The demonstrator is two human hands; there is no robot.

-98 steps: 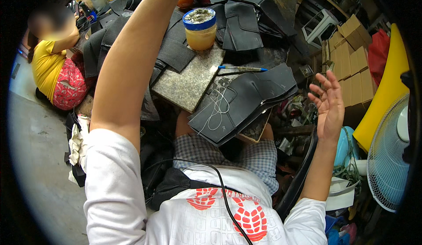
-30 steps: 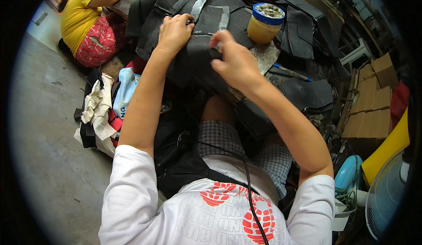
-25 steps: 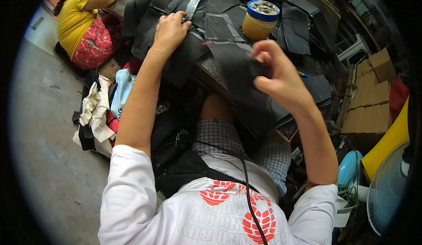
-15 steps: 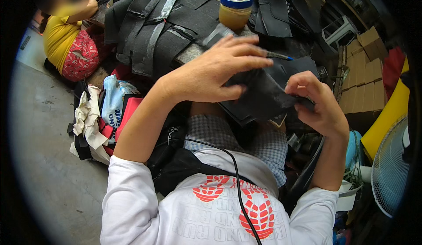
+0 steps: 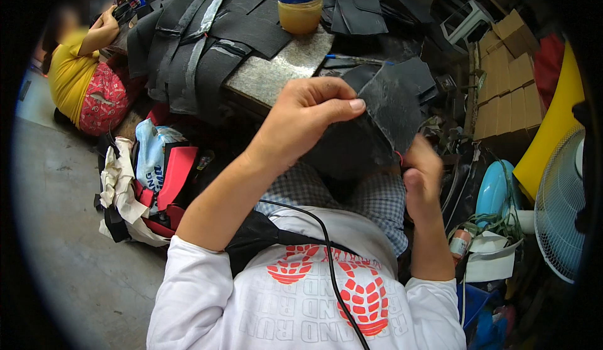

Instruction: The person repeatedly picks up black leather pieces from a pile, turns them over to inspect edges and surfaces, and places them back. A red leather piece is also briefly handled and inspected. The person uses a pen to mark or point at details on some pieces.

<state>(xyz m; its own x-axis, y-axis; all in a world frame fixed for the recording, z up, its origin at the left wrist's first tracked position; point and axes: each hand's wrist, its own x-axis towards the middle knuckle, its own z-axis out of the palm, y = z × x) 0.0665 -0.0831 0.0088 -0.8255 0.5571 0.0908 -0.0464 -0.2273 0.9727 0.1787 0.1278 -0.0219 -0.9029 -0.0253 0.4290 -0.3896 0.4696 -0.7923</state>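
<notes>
My left hand (image 5: pixel 314 114) is closed, pinching the left edge of a flat black sheet piece (image 5: pixel 399 102) between thumb and forefinger. At the sheet's lower corner is my right hand (image 5: pixel 422 171), curled and slightly blurred, its thumb folded in and some fingers hidden. A small red bit (image 5: pixel 399 157) shows by its fingertips. More dark sheet material (image 5: pixel 348 146) hangs below the held piece, over my lap. Just beyond, a thin blue-ended stick (image 5: pixel 352 58) lies on the worktable (image 5: pixel 273 67).
A blue-rimmed jar (image 5: pixel 300 8) of yellowish contents stands among stacked black pieces (image 5: pixel 242 33). Cloth scraps (image 5: pixel 129 183) fill the left side. Brown cartons (image 5: pixel 512 86) and a fan (image 5: pixel 559 205) are at right. A person in yellow (image 5: pixel 78 86) sits at far left.
My left hand has gone from spread fingers above the sheet to pinching its edge. My right hand has moved lower, and the sheet is now tilted up. The whole view has shifted somewhat.
</notes>
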